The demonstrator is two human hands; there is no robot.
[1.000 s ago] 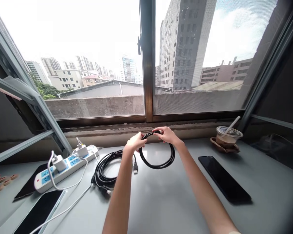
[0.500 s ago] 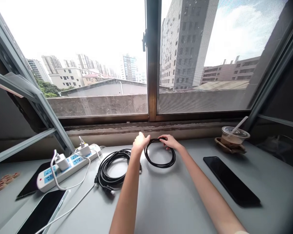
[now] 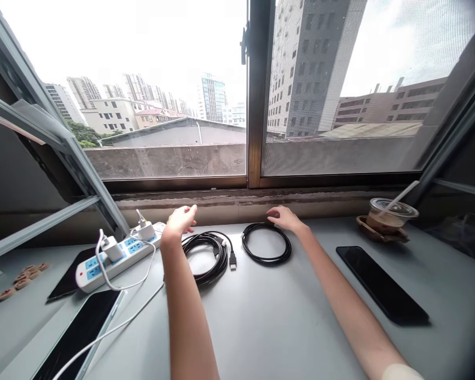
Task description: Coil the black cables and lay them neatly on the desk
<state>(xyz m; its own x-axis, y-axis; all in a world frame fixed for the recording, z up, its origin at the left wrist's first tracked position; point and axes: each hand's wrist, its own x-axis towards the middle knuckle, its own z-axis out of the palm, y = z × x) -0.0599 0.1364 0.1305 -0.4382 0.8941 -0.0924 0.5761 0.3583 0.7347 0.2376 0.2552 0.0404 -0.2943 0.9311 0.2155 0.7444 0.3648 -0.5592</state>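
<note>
My left hand [image 3: 181,220] hovers over the back of a thick coil of black cable [image 3: 220,264], thumb and fingers apart, holding nothing. Part of that coil is hidden behind my left wrist and forearm. From its right side sticks out a USB plug [image 3: 233,262] with a metal tip. A thinner, smaller loop of black cable [image 3: 267,260] lies flat to the right of the plug. Just above this loop's back right edge is my right hand [image 3: 285,218], its fingers loosely curved and apart; no cable shows in its grasp.
On the left stand a white power strip [image 3: 126,256] with white chargers and a trailing white cord. A phone [image 3: 79,332], a dark flat device [image 3: 69,277] and small brown pieces [image 3: 24,277] lie nearby. Rightward are a black phone [image 3: 382,285] and an iced drink [image 3: 391,214] in a carrier.
My left hand has moved left, from beside the smaller loop to over the thicker coil. My right hand has come off the smaller loop, which now lies flat. The view has shifted slightly.
</note>
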